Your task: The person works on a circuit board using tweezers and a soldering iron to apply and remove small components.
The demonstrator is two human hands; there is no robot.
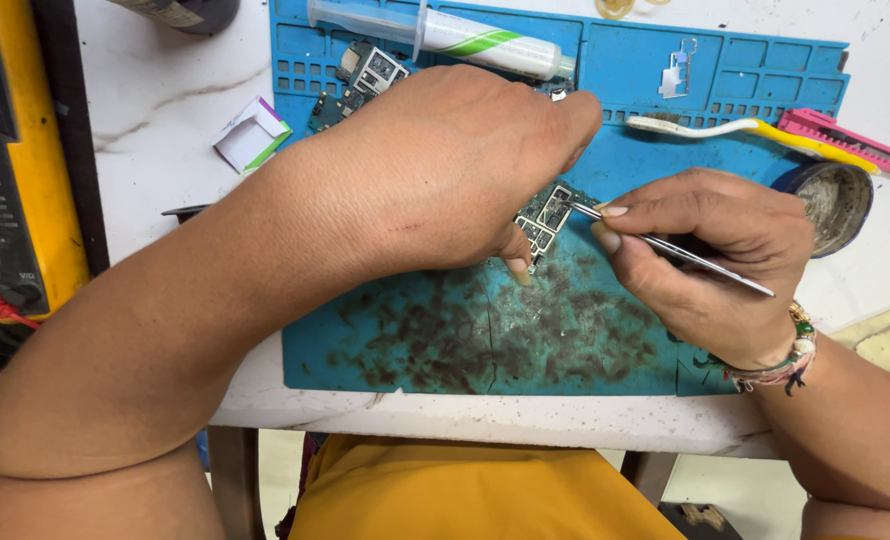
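My left hand [445, 170] presses down on a small green circuit board [547, 215] that lies on a blue work mat [485, 330]. Only a corner of the board shows past my thumb and fingers. My right hand [710, 260] pinches metal tweezers [680, 250], and their tip touches the board's right edge. A beaded bracelet [790, 360] sits on my right wrist.
A second circuit board [360, 80] and a large syringe [465, 35] lie at the mat's top. A white-and-yellow brush [735, 128], a pink cutter [845, 140] and a round tin [835, 200] sit at right. A yellow multimeter [15, 160] stands left. Dark grime stains the mat's front.
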